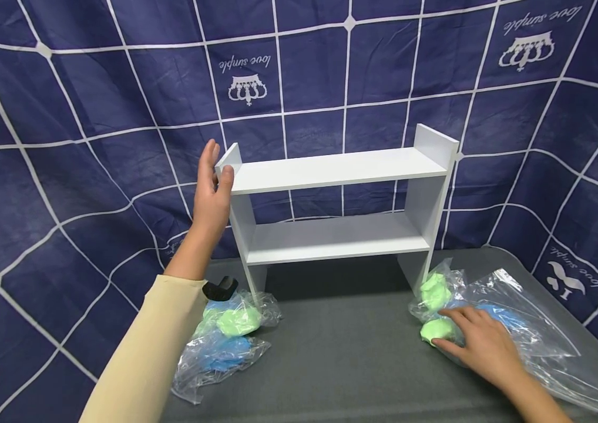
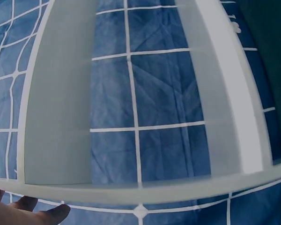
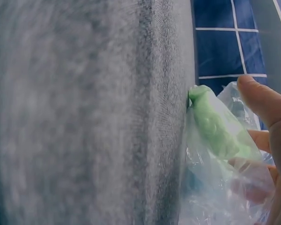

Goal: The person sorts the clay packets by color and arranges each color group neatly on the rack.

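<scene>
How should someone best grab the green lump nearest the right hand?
Probably around the green lump's chunky middle, from above and the right: it bulges up from the grey tabletop, with the right hand on that side.

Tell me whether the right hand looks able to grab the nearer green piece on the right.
Likely yes: the right hand is right at that green piece; only loose clear plastic seems in the way.

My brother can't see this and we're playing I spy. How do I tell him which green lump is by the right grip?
Find the white shelf on the gray table. By its right end lies one green lump. Your lump is farther from the shelf, nearest the right grip.
</scene>
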`<action>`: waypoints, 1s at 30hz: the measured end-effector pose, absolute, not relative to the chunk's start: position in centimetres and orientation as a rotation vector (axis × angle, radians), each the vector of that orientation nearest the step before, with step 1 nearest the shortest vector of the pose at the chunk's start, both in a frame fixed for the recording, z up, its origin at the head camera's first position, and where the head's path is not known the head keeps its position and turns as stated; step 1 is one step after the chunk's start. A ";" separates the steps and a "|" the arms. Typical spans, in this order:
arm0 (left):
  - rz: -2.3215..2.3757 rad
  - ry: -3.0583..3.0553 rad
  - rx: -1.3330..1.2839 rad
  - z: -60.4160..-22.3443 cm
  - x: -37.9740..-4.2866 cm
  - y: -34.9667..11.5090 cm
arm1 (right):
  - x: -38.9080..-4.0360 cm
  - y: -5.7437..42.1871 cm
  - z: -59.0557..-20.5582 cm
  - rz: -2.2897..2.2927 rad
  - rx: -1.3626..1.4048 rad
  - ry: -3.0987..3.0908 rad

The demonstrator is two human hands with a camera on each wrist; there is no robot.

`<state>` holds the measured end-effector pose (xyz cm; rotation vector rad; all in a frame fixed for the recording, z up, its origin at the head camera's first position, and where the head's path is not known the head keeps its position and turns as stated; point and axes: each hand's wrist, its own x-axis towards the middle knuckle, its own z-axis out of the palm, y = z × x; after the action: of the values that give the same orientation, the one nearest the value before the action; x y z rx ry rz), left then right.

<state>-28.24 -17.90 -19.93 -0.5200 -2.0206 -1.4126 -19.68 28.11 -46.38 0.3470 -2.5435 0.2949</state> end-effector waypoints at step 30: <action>-1.523 -1.882 -0.408 -21.3 -35.2 -18.5 | -20.3 27.9 -48.2 0.270 0.320 -2.528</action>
<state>-35.20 -18.50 -21.28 -0.4083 -1.8818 -1.5225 -20.30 27.87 -48.22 0.3195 -2.5282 0.2702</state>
